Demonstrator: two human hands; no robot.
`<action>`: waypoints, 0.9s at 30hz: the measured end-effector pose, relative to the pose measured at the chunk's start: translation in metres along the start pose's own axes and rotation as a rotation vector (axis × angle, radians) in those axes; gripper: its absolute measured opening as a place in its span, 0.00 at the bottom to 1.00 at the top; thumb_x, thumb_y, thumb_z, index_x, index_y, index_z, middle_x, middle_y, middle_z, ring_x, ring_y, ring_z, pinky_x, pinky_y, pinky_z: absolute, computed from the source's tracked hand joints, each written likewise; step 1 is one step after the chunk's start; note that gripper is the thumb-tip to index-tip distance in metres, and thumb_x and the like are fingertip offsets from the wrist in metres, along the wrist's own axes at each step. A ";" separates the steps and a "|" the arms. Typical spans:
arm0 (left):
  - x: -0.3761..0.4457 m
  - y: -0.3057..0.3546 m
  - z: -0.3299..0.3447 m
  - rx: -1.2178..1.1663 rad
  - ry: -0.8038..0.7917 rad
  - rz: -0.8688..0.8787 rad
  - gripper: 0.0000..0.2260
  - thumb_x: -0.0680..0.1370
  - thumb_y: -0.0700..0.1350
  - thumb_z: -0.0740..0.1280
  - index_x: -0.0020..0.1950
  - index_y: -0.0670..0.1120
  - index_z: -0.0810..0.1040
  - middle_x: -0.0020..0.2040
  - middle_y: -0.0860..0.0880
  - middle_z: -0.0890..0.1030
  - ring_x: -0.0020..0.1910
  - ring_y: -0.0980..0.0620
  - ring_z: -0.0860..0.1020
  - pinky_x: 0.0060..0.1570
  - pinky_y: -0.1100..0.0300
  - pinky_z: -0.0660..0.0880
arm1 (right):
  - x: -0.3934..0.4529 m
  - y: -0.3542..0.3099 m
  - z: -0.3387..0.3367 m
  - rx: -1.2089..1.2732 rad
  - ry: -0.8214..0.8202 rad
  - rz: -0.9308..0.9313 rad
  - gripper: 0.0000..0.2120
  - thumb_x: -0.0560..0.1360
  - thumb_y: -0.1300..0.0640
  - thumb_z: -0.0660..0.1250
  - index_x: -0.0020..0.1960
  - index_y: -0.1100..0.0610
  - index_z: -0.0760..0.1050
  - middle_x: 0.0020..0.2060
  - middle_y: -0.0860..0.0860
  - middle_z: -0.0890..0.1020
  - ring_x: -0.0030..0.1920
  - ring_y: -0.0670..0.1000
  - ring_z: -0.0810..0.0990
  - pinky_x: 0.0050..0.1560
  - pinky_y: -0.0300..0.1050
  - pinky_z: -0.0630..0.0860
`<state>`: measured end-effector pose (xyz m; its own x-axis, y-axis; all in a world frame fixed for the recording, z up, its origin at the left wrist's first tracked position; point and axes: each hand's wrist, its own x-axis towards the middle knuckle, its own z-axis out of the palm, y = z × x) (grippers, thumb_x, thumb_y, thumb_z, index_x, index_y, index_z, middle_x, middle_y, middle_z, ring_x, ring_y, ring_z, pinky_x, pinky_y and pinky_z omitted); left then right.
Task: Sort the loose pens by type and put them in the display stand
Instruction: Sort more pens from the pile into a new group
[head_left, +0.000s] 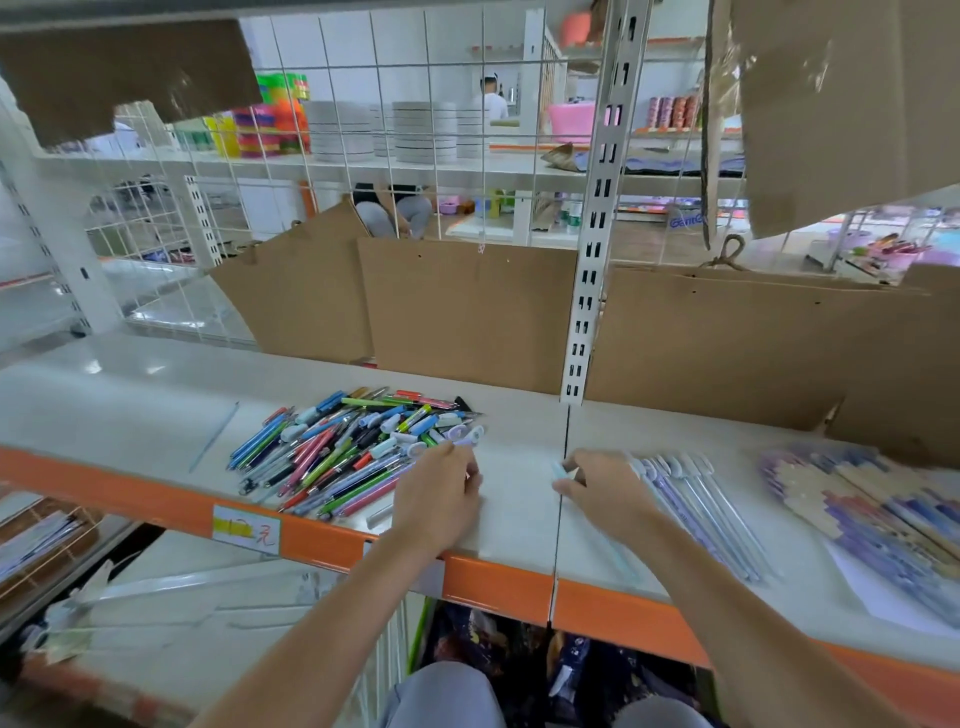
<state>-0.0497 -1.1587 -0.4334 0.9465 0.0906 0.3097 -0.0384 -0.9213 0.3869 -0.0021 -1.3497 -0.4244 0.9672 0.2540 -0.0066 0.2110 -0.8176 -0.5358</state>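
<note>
The white shelf (519, 499) with its orange front lip serves as the sorting surface, and its layout appears deliberate: unsorted stock to the person's left, sorted stock to the right, with a bare strip between where both hands work. The loose pile of mixed pens (343, 447) lies left of centre, many colours and types lying crossed over one another, which suggests most of the sorting remains. Right of the shelf seam, a row of pale blue and lilac pens (696, 509) lies parallel, caps toward the back, evidently one type already gathered. Further right lie flat patterned packets (883, 519), not part of the pen work as far as can be judged. No display stand can be identified with confidence. The left hand (441, 493) rests at the near right edge of the pile, fingers curled, with a lilac-capped pen (462, 435) just beyond its fingertips; whether it grips anything cannot be told, as the hand is blurred. The right hand (602, 488) sits at the left end of the sorted row, thumb and fingers pinched on a pale blue pen (560, 471), whose cap shows above the thumb and whose barrel runs under the palm, aligned with the row, probably to join it.
</note>
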 end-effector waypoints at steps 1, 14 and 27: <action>0.002 -0.006 -0.003 0.017 0.002 -0.024 0.06 0.79 0.48 0.63 0.53 0.48 0.75 0.52 0.52 0.74 0.51 0.53 0.74 0.48 0.60 0.72 | 0.000 0.003 0.001 -0.076 -0.007 0.000 0.12 0.78 0.55 0.62 0.59 0.59 0.73 0.47 0.51 0.77 0.48 0.52 0.75 0.41 0.42 0.69; -0.008 -0.037 -0.006 0.115 0.083 -0.258 0.11 0.77 0.57 0.62 0.51 0.51 0.69 0.51 0.51 0.69 0.57 0.50 0.68 0.59 0.54 0.66 | 0.038 -0.066 0.037 -0.189 0.085 -0.282 0.12 0.80 0.60 0.56 0.60 0.55 0.74 0.58 0.52 0.73 0.54 0.55 0.75 0.49 0.43 0.69; -0.004 -0.034 -0.003 0.236 0.050 -0.431 0.10 0.79 0.43 0.56 0.60 0.47 0.70 0.62 0.46 0.66 0.64 0.47 0.62 0.62 0.53 0.61 | 0.026 -0.066 0.034 -0.035 0.102 -0.251 0.10 0.80 0.52 0.58 0.44 0.55 0.72 0.43 0.50 0.74 0.43 0.50 0.72 0.42 0.42 0.65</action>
<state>-0.0529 -1.1264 -0.4450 0.8434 0.4953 0.2081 0.4327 -0.8559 0.2831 0.0038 -1.2715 -0.4183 0.8930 0.3987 0.2090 0.4489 -0.7537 -0.4800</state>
